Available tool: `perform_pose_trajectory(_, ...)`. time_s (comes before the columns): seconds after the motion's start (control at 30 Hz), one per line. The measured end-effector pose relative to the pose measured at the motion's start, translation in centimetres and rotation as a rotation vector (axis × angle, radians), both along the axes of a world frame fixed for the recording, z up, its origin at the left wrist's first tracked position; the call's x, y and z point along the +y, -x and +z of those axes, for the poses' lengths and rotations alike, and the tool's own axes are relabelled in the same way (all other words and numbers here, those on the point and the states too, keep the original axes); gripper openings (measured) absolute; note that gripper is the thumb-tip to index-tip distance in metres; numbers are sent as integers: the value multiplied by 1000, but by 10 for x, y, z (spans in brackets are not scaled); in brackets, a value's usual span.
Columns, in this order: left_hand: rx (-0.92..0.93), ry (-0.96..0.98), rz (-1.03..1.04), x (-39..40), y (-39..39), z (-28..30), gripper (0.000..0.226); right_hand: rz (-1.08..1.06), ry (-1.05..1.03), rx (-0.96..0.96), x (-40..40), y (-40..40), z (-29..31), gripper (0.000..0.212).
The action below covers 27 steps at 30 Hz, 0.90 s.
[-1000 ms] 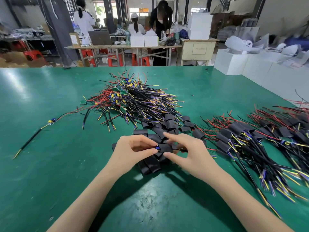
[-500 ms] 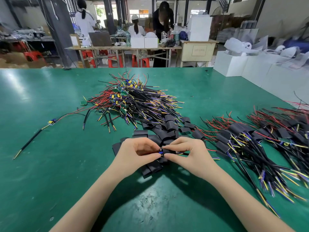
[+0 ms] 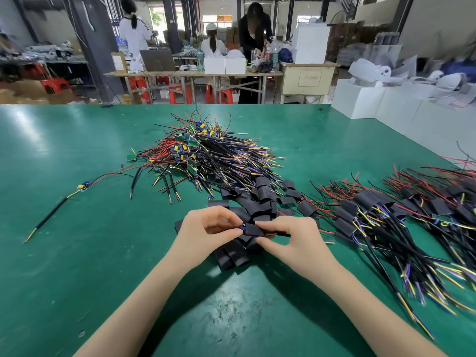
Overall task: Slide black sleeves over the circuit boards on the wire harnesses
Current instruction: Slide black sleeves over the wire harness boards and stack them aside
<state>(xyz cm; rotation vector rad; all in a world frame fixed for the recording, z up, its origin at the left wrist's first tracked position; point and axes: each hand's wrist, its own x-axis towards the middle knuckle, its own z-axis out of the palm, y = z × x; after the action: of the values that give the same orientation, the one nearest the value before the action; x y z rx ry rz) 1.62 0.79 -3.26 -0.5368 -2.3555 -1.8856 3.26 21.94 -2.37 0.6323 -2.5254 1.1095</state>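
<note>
Left hand (image 3: pixel 208 228) pinches the circuit board's blue end; right hand (image 3: pixel 291 235) pinches the black sleeve (image 3: pixel 253 230). Keep both aligned, pushing steadily

A broad green table (image 3: pixel 64 253) fills the lower frame. Beyond it, upper centre, three people work at a long wooden bench (image 3: pixel 180 73) with red stools (image 3: pixel 177 92) beneath. White boxes (image 3: pixel 360 101) stack at upper right, dark pillars (image 3: pixel 95 45) rise upper left, and daylight enters through far windows (image 3: pixel 221 18).
</note>
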Motion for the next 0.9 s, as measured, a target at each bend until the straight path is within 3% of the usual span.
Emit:
perform_pose_trajectory(0.37, -6, 51, -34, -2, 2, -2, 21, 78, -133, 117, 1, 0, 2, 25)
perform_pose_trajectory(0.5, 162, 108, 37, 1, 2, -1, 31, 23, -83, 210, 10, 2, 14, 21)
perform_pose_trajectory(0.6, 327, 133, 178, -3, 4, 1, 36, -165, -9, 398, 29, 7, 28, 19)
perform_pose_trajectory(0.7, 339, 110, 244, -5, 5, 2, 34, -402, -40, 540, 63, 13, 38, 19)
perform_pose_trajectory(0.8, 320, 102, 252, -4, 5, 2, 33, -686, -181, 470, 94, 15, 42, 14)
perform_pose_trajectory(0.9, 320, 104, 245, -3, 5, 0, 34, -926, -330, 231, 108, 16, 41, 12)
